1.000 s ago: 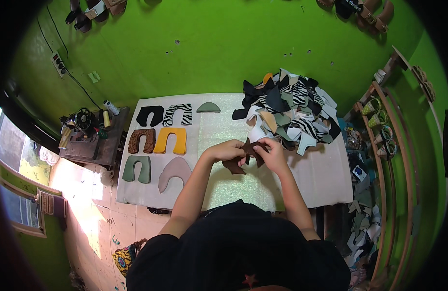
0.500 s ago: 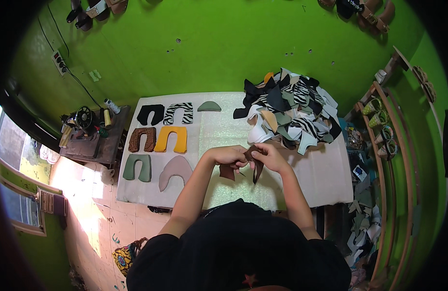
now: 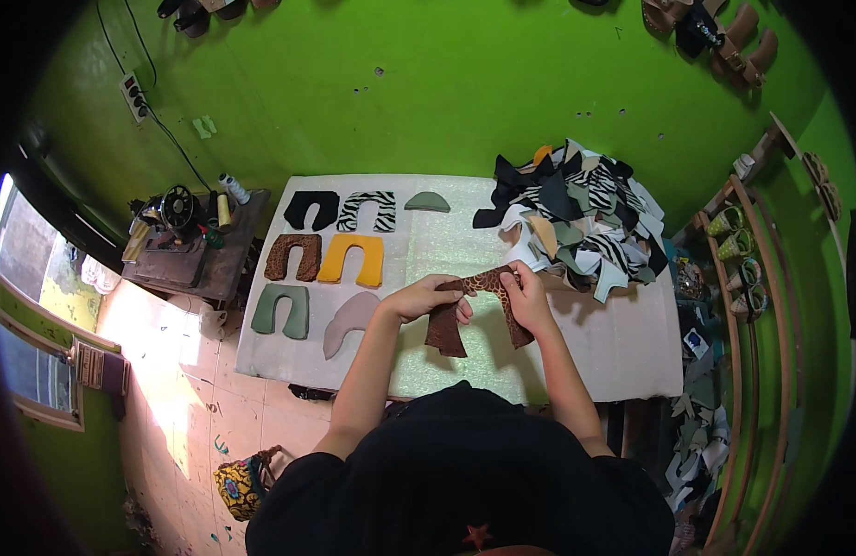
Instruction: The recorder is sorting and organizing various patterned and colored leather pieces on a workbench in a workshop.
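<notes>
Both of my hands are closed on a brown leopard-print arch-shaped piece [image 3: 446,332], held up over the table. My left hand [image 3: 430,298] pinches its upper left part, and my right hand [image 3: 530,306] grips the upper right. The left leg shows plain brown with more than one edge, so it may be more than one layer. To the left lie arch-shaped pieces: black [image 3: 303,209], zebra-striped [image 3: 354,213], leopard-print [image 3: 278,261], yellow [image 3: 335,263] and green [image 3: 266,312]. A pinkish-beige one [image 3: 341,332] is partly hidden by my left forearm. A green half-moon piece [image 3: 428,202] lies farther back.
A heap of mixed offcuts [image 3: 576,218] covers the table's [image 3: 622,361] back right. At left stands a sewing machine [image 3: 177,208] on a wooden stand, with thread spools [image 3: 228,188]. A wooden rack [image 3: 752,371] with shoes is at right. A patterned bag [image 3: 240,489] sits on the floor.
The brown piece, bunched between my hands before, is now spread into an arch with its leopard print showing. My right hand has moved away to the right. The whole view has shifted slightly.
</notes>
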{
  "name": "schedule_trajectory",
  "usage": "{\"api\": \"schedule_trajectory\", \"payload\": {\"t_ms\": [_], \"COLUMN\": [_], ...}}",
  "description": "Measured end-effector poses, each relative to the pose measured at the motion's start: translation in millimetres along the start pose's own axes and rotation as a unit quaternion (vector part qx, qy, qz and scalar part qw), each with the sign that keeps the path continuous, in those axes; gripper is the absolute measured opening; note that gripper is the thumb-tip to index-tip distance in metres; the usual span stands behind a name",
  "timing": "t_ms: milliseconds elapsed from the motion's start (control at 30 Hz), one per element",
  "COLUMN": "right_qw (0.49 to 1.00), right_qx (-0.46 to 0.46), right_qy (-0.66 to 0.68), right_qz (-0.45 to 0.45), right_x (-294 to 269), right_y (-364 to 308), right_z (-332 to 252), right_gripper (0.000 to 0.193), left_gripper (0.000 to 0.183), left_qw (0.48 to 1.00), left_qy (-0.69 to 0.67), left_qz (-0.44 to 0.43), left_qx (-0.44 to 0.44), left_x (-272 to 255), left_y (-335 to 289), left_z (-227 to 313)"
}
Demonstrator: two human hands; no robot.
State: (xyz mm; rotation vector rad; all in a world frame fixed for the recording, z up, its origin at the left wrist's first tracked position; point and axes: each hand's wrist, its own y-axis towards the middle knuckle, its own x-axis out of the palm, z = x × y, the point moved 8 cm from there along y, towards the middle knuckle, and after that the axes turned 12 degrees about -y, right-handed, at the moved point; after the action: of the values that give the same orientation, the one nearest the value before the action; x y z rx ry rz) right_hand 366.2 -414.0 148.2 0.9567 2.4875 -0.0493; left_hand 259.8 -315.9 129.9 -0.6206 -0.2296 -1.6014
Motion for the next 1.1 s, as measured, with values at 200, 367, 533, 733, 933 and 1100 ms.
{"api": "schedule_trajectory", "payload": {"t_ms": [200,367,533,733,933,1100], "right_qw": [0.984,0.92,0.872,0.903,0.92,0.934], "right_qx": [0.034,0.138,0.164,0.129,0.083,0.063], "right_qy": [0.173,0.334,0.4,0.341,0.289,0.232], "right_qz": [-0.008,-0.153,-0.231,-0.23,-0.253,-0.264], "right_x": [36.6,99.9,150.1,180.4,183.5,184.3], "right_y": [10.1,6.8,6.6,25.5,49.5,59.5], "right_z": [1.5,-18.6,-34.6,-55.7,-79.3,-90.8], "right_gripper": [0.018,0.023,0.024,0.021,0.015,0.022], "left_gripper": [0.025,0.021,0.018,0.04,0.057,0.055], "left_qw": [0.986,0.977,0.974,0.979,0.939,0.951], "left_qy": [-0.081,-0.081,-0.067,-0.153,-0.293,-0.274], "left_qz": [0.137,0.178,0.202,0.075,-0.132,-0.102], "left_qx": [0.042,0.08,0.079,0.109,0.122,0.101], "left_x": [-41.5,-81.0,-105.8,-114.8,-107.7,-125.6], "left_y": [-31.7,-67.2,-102.2,-138.1,-152.1,-147.1], "left_z": [15.5,16.2,18.4,25.7,17.5,19.6]}}
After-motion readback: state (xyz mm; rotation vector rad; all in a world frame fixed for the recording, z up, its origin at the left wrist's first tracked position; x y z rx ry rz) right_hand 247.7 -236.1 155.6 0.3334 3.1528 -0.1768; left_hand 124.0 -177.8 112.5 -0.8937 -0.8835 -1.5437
